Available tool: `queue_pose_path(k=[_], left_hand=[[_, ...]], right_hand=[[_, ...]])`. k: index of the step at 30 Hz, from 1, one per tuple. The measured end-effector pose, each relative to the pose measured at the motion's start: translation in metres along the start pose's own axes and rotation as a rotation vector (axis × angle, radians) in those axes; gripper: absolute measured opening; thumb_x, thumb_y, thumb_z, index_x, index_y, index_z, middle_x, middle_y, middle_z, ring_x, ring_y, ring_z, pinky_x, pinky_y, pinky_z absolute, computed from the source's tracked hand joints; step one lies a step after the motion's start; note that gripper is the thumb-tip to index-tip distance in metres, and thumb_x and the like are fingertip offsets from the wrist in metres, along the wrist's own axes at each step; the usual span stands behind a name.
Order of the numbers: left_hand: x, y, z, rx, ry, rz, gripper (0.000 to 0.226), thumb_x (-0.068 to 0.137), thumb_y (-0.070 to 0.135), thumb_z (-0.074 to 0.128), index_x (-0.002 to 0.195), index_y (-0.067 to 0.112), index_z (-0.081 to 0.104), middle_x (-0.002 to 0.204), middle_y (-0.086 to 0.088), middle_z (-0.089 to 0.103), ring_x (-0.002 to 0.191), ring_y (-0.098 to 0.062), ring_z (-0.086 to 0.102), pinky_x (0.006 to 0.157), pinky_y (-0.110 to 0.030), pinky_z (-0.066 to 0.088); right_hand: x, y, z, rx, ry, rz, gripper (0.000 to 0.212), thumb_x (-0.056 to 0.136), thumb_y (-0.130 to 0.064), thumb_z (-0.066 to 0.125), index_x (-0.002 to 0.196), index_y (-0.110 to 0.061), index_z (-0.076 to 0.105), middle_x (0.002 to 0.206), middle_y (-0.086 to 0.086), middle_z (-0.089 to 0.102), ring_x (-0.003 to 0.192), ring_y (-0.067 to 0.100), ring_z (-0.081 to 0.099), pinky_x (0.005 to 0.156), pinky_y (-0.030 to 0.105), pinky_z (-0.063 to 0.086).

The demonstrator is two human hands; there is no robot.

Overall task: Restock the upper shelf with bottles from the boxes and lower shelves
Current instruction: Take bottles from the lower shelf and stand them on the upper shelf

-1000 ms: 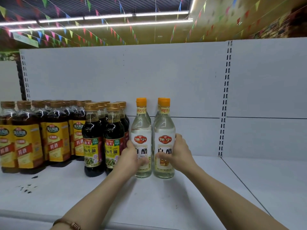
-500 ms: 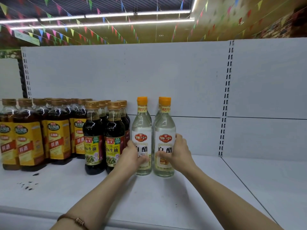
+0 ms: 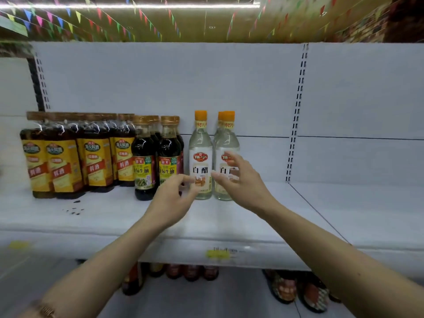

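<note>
We see the frame blurred; a third vinegar bottle hides behind the right one. Vinegar bottles (image 3: 200,154) stand upright, caps up, on the upper shelf (image 3: 229,216). Our left hand (image 3: 171,199) and right hand (image 3: 243,180) hover released, fingers loose, grasping nothing.

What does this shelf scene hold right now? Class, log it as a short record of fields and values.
upper shelf: white, part stocked
clear bottles: orange caps, upright, side by side, a further one behind
dark bottles: left of the clear ones
yellow-label bottles: far left
left hand: open, in front of the bottles, holds nothing
right hand: open, holds nothing
lower shelf bottles: blurred
</note>
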State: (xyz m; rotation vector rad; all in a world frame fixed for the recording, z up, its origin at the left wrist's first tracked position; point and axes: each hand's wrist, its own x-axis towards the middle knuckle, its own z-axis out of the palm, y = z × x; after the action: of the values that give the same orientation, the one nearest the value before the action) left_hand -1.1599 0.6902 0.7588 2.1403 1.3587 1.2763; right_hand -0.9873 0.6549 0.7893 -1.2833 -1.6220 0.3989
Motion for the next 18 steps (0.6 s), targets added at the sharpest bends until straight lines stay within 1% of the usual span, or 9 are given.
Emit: queue_pose_path(k=[2,3,5,7,9,11,13,15,18], left_hand=[[-0.028,-0.002,-0.016,-0.011,-0.024,0.020,0.013,0.093,0.022,0.058,0.106,0.023,0.061,0.096,0.008,0.061,0.088,-0.014,0.059,0.066,-0.010,0.041],[-0.042,-0.004,-0.024,-0.007,-0.031,0.025,0.011,0.093,0.022,0.058,0.104,0.025,0.060,0.090,0.009,0.061,0.084,-0.014,0.059,0.064,-0.010,0.041],[-0.071,-0.010,-0.037,-0.012,-0.018,0.014,0.011,0.092,0.023,0.059,0.101,0.030,0.061,0.084,0.010,0.061,0.077,-0.011,0.059,0.061,-0.010,0.041],[-0.101,-0.016,-0.050,-0.038,0.001,-0.008,0.012,0.091,0.021,0.060,0.098,0.031,0.062,0.083,0.010,0.062,0.075,-0.008,0.058,0.059,-0.009,0.041],[-0.129,-0.021,-0.066,-0.041,-0.024,-0.032,0.011,0.091,0.021,0.060,0.097,0.031,0.062,0.089,0.012,0.063,0.079,-0.005,0.059,0.065,-0.010,0.044],[-0.153,-0.027,-0.087,-0.010,-0.058,-0.051,0.009,0.092,0.026,0.060,0.100,0.030,0.061,0.098,0.014,0.063,0.090,-0.002,0.060,0.078,-0.018,0.049],[-0.172,-0.033,-0.109,0.050,-0.073,-0.071,0.014,0.092,0.032,0.059,0.105,0.027,0.062,0.103,0.012,0.063,0.096,-0.003,0.060,0.086,-0.026,0.050],[-0.189,-0.037,-0.130,0.116,-0.050,-0.097,0.018,0.092,0.034,0.058,0.106,0.024,0.063,0.101,0.012,0.063,0.097,-0.003,0.059,0.088,-0.027,0.049],[-0.216,-0.035,-0.153,0.185,-0.003,-0.187,0.016,0.093,0.037,0.056,0.104,0.027,0.063,0.102,0.014,0.062,0.100,-0.002,0.057,0.088,-0.025,0.047]], right_hand=[[-0.028,-0.019,0.007,0.027,-0.046,-0.011,0.055,0.092,-0.037,0.064,0.142,-0.026,0.044,0.130,-0.004,0.052,0.118,0.011,0.053,0.101,0.034,0.048],[-0.041,-0.025,0.013,0.030,-0.064,-0.014,0.052,0.091,-0.038,0.064,0.139,-0.026,0.048,0.128,-0.004,0.055,0.115,0.011,0.056,0.098,0.033,0.050],[-0.068,-0.037,0.025,0.020,-0.107,-0.027,0.045,0.091,-0.041,0.063,0.133,-0.024,0.055,0.125,-0.006,0.059,0.113,0.009,0.059,0.096,0.029,0.050],[-0.088,-0.048,0.037,0.011,-0.171,-0.043,0.038,0.092,-0.042,0.061,0.125,-0.024,0.060,0.120,-0.009,0.063,0.112,0.006,0.059,0.095,0.024,0.049],[-0.104,-0.061,0.050,0.012,-0.231,-0.070,0.032,0.093,-0.043,0.060,0.117,-0.024,0.064,0.115,-0.012,0.066,0.110,0.003,0.060,0.093,0.022,0.049],[-0.116,-0.075,0.065,0.024,-0.290,-0.110,0.032,0.093,-0.046,0.058,0.116,-0.025,0.065,0.113,-0.014,0.066,0.108,-0.001,0.060,0.091,0.019,0.050],[-0.124,-0.090,0.079,0.042,-0.353,-0.152,0.037,0.093,-0.049,0.056,0.119,-0.025,0.063,0.113,-0.015,0.065,0.106,-0.003,0.059,0.085,0.013,0.049],[-0.132,-0.104,0.093,0.072,-0.416,-0.197,0.040,0.093,-0.050,0.054,0.122,-0.024,0.062,0.114,-0.015,0.065,0.106,-0.003,0.059,0.082,0.011,0.049],[-0.140,-0.123,0.111,0.132,-0.516,-0.251,0.041,0.092,-0.052,0.053,0.122,-0.024,0.061,0.114,-0.016,0.064,0.106,-0.003,0.059,0.083,0.012,0.048]])
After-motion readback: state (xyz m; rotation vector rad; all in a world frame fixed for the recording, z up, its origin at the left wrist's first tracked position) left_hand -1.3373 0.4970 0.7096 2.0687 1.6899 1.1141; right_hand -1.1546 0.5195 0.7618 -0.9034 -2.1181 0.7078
